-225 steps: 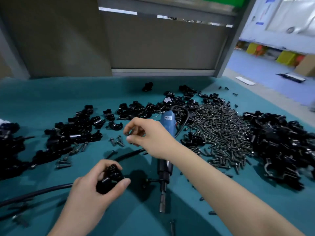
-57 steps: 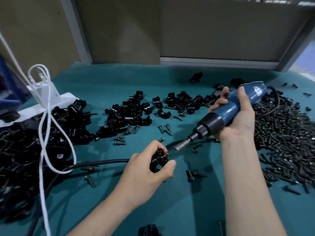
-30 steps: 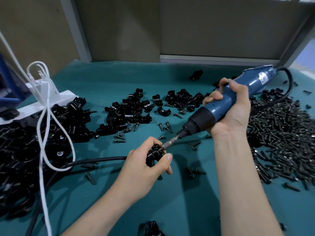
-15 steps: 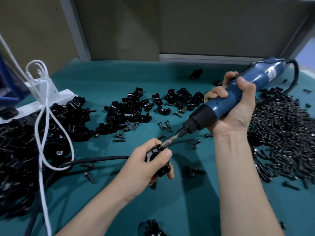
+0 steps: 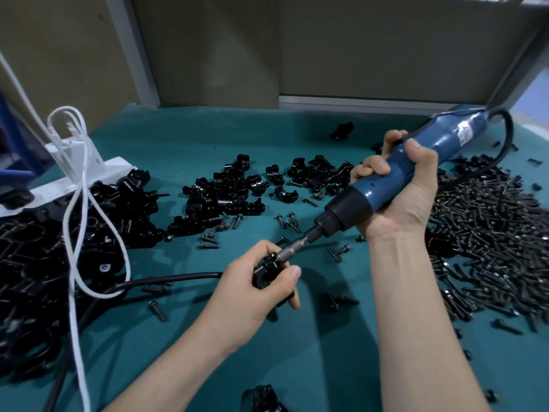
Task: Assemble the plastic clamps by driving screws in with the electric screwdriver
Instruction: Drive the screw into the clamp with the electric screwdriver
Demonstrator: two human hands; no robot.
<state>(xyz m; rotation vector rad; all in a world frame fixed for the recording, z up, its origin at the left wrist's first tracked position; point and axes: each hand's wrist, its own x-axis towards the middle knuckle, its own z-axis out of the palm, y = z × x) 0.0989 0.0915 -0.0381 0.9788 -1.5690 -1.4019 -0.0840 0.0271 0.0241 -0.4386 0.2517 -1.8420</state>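
My left hand grips a black plastic clamp just above the teal table, thumb across its front. My right hand is wrapped round the blue electric screwdriver, which slants down to the left. Its metal bit sits on top of the clamp; the screw under the tip is hidden. A big heap of dark screws lies to the right of my right arm.
Piles of black clamp parts lie at the centre back and at far left. Loose screws dot the mat. A white cable and a black cord cross the left side. A white power strip sits back left.
The screwdriver tip came down from beside the clamp onto it over the last two seconds. Since half a second ago the bit stays on the clamp; both hands are almost still.
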